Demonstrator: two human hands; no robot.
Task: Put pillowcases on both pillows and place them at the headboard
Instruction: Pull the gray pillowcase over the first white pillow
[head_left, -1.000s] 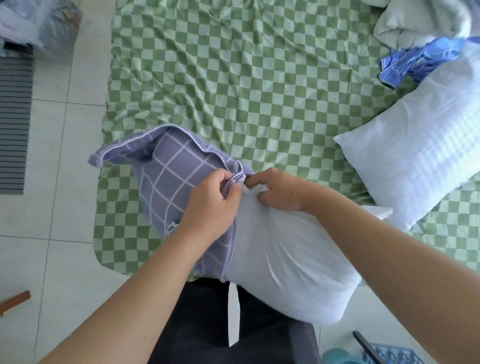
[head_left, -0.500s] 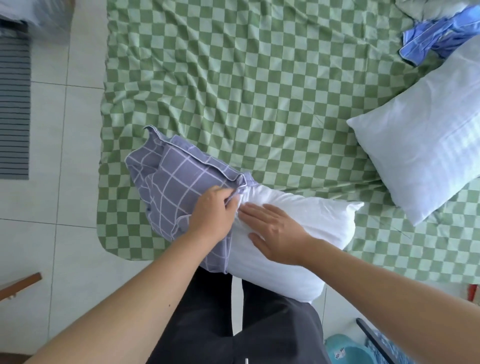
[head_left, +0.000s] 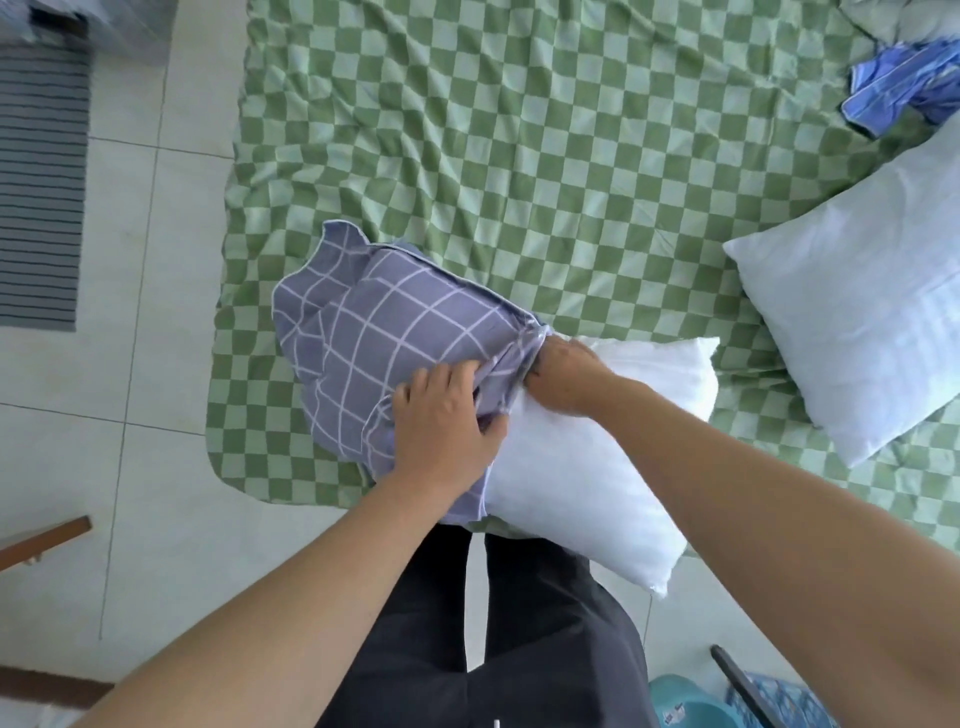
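white pillow (head_left: 597, 467), soft and plump, lies at frame centre on the bed's near edge, its left end inside the purple grid-checked pillowcase (head_left: 384, 332). left hand (head_left: 447, 421) grips the bunched case hem. right hand (head_left: 563, 379): fingers hidden inside the opening, grip cannot be determined.

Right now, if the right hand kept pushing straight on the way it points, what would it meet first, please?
The right hand points into the mouth of the purple checked pillowcase, its fingers hidden by the bunched fabric. Going on, it would probably meet the pillowcase's inner cloth along the white pillow; depth inside cannot be seen.
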